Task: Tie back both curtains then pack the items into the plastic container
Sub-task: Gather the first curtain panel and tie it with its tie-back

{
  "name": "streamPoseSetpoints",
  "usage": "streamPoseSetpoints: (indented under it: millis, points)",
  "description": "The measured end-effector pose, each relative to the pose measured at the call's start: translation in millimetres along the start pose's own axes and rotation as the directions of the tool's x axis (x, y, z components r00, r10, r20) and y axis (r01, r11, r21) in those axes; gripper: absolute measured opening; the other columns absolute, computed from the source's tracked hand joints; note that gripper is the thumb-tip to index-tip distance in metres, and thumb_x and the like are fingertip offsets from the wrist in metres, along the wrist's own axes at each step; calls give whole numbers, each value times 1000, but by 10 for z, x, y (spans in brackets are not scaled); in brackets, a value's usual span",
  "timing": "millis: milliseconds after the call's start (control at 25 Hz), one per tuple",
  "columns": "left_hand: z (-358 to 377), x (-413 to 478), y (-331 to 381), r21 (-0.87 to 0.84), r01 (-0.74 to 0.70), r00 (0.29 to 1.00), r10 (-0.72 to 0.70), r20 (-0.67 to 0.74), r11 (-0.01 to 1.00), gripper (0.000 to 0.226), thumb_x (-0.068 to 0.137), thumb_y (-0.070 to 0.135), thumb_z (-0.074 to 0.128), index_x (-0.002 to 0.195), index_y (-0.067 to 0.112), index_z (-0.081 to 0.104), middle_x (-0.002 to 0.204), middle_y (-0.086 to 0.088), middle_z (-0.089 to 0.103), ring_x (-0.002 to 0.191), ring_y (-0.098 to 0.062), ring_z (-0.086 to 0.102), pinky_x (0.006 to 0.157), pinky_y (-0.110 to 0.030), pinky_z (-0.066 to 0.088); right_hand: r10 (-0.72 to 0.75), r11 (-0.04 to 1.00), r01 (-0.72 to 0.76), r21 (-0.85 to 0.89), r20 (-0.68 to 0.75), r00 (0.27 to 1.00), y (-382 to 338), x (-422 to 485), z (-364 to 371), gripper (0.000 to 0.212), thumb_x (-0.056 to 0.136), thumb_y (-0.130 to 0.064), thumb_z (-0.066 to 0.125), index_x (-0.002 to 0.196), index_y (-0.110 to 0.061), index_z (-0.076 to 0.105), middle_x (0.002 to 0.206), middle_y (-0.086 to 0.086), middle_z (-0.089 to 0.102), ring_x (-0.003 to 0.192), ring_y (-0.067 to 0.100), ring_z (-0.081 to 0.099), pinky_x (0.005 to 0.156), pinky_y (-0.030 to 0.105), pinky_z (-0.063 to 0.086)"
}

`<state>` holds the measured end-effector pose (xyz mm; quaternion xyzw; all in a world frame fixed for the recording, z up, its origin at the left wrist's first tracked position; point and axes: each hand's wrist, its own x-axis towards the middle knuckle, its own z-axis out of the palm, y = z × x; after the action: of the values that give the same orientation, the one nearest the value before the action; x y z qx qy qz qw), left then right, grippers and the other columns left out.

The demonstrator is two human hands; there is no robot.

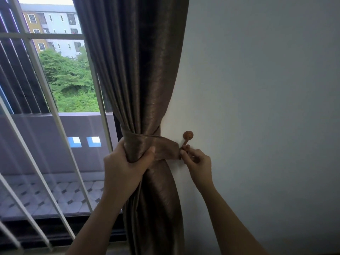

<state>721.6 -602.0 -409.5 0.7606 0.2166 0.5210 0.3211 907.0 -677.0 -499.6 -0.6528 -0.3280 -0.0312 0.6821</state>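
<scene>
Head view: at the wall's [257, 89] left edge, beside the window [60, 70], my left hand [125, 162] grips the gathered curtain [139, 80], fingers wrapped round the bundle and thumb pressed on the band [161, 147]. My right hand [196, 161] pinches the band's free end at the stem of the hook [187, 138] on the wall, just right of the curtain. Whether the end is over the hook I cannot tell; my fingers cover the join.

By my reading, the first half of the task is part done: this curtain is bunched and wrapped, and only the hooking is left here. The other curtain, the items and the container are out of view, so I cannot say how they stand; I count them as work left.

The curtain's long axis runs top to bottom, drawn to a narrow waist at the band, fanning wider above and hanging in a twisted column below. The band lies nearly level across it, its free end pointing right toward the hook, whose stem slants down and left from its round base.
</scene>
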Motion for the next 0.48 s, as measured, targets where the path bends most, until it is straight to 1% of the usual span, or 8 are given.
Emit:
streamPoseSetpoints:
  millis: [80, 160, 240, 280, 320, 360, 440, 480]
  points:
    - [56, -5, 49, -8, 1, 1000, -1, -15, 1000, 29, 74, 21, 76, 96, 9, 62, 73, 20, 54, 65, 7, 53, 60, 4, 40, -17, 997, 14, -72, -43, 999, 97, -28, 60, 17, 85, -10, 66, 99, -16, 72, 74, 15, 60, 65, 18, 52, 59, 17, 41]
    - [98, -5, 67, -12, -1, 999, 1, -43, 1000, 27, 74, 22, 76, 91, 17, 56, 72, 20, 53, 62, 7, 56, 60, 4, 40, -49, 981, 19, -192, -153, 987, 178, -20, 127, 20, 85, -4, 64, 98, -15, 74, 71, 6, 56, 63, 9, 49, 57, 21, 39]
    - [120, -6, 58, -23, -19, 998, 17, -54, 1000, 29, 73, 22, 76, 90, 20, 53, 72, 20, 53, 68, 14, 57, 61, 4, 41, -126, 964, 57, -261, -258, 958, 230, 13, 162, 19, 83, -3, 65, 93, -15, 75, 68, -4, 52, 60, 3, 47, 55, 18, 37]
    - [126, 8, 40, -23, -25, 998, 23, -57, 999, 29, 73, 23, 76, 89, 20, 53, 71, 20, 53, 69, 13, 58, 61, 3, 41, -189, 953, 114, -282, -254, 949, 248, 25, 162, 16, 82, -6, 64, 92, -13, 75, 68, -5, 53, 59, 3, 47, 55, 17, 37]
    - [133, 23, 9, -16, -28, 998, 27, -60, 999, 28, 73, 24, 76, 89, 18, 54, 71, 19, 53, 65, 6, 59, 61, 3, 42, -239, 948, 182, -261, -207, 949, 266, 25, 146, 17, 82, -10, 61, 93, -11, 74, 69, -3, 54, 60, 5, 48, 55, 18, 38]
    - [143, 34, -14, -6, -29, 998, 28, -65, 1000, 27, 72, 24, 76, 88, 17, 55, 70, 19, 53, 60, 1, 58, 61, 2, 42, -261, 953, 233, -191, -136, 956, 258, 8, 109, 22, 81, -15, 56, 94, -7, 72, 71, 0, 56, 63, 6, 50, 56, 19, 41]
    - [170, 53, -57, 8, -34, 996, 34, -83, 999, 28, 72, 26, 76, 89, 13, 57, 69, 19, 53, 60, 2, 54, 61, 2, 43, -236, 971, 236, -27, -21, 971, 187, -32, 33, 27, 81, -19, 54, 96, -3, 70, 80, 7, 58, 71, 7, 54, 59, 17, 44]
    - [185, 55, -74, 11, -39, 995, 40, -91, 999, 29, 73, 27, 75, 91, 12, 58, 69, 20, 52, 62, 4, 53, 61, 2, 43, -235, 972, 235, -5, 3, 972, 154, -26, 3, 20, 82, -18, 60, 93, -5, 70, 81, 6, 58, 72, 5, 55, 60, 14, 44]
